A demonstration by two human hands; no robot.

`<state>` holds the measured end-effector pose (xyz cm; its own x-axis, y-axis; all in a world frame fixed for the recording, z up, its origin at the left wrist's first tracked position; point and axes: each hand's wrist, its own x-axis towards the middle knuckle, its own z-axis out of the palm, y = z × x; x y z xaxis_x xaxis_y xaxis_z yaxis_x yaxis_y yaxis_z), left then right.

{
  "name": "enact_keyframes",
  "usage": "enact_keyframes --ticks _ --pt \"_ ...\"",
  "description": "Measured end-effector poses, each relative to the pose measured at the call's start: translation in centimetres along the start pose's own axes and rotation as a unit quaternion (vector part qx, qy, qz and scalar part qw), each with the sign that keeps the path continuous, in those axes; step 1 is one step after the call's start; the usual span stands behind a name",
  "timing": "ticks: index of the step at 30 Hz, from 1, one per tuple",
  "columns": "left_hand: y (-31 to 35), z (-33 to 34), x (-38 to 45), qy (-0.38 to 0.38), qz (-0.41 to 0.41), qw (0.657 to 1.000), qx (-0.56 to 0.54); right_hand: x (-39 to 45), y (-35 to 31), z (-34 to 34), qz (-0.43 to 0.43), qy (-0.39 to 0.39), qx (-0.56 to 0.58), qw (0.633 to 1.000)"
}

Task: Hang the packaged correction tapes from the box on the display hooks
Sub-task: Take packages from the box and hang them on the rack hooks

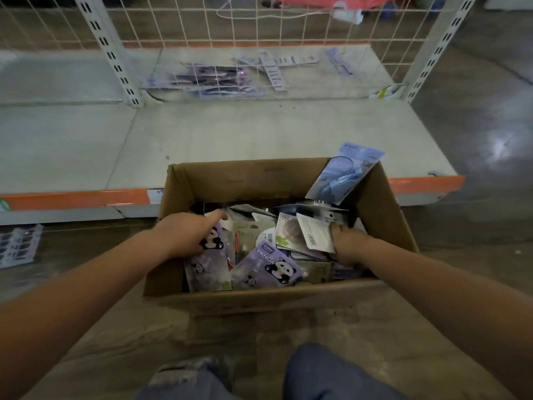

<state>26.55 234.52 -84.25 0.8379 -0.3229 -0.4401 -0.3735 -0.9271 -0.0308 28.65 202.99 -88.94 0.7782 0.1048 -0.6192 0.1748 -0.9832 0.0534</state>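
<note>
While both hands are down inside the open brown cardboard box (277,180), the job looks to be at an early, sorting stage. The box, standing on the floor against the pale metal shelf with an orange front strip (259,131), is full of loose packaged correction tapes (268,267), many on lilac panda-printed cards. The left hand (187,235) rests on one panda pack with its forefinger stretched forward; whether the other fingers grip the pack cannot be told. The right hand (349,243) pinches a small bundle of packs, a white barcoded card back (314,235) outermost. A blue pack (346,171) leans on the box's far right corner. Behind the white wire grid panel (230,33), a few purple packs (213,80) lie flat on the shelf. No display hooks can be made out, so by this view nearly all the hanging remains.
</note>
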Motion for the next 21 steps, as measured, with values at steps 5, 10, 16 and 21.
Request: enact_keyframes --ticks 5,10,16,21 --pt "-0.1 -1.0 -0.6 -0.034 0.003 0.995 -0.089 -1.0 -0.1 -1.5 -0.014 -0.010 0.014 1.000" --pt "-0.1 -2.2 -1.0 -0.047 0.005 0.994 -0.098 -2.2 0.3 -4.0 -0.035 0.028 0.064 0.997" --pt "0.1 -3.5 -1.9 -0.001 -0.049 0.887 -0.460 -3.8 0.2 -7.3 -0.074 0.108 0.191 0.973" --pt "1.5 -2.8 -1.8 0.005 -0.093 0.774 -0.626 -4.2 -0.5 -7.8 -0.086 0.079 0.248 0.962"
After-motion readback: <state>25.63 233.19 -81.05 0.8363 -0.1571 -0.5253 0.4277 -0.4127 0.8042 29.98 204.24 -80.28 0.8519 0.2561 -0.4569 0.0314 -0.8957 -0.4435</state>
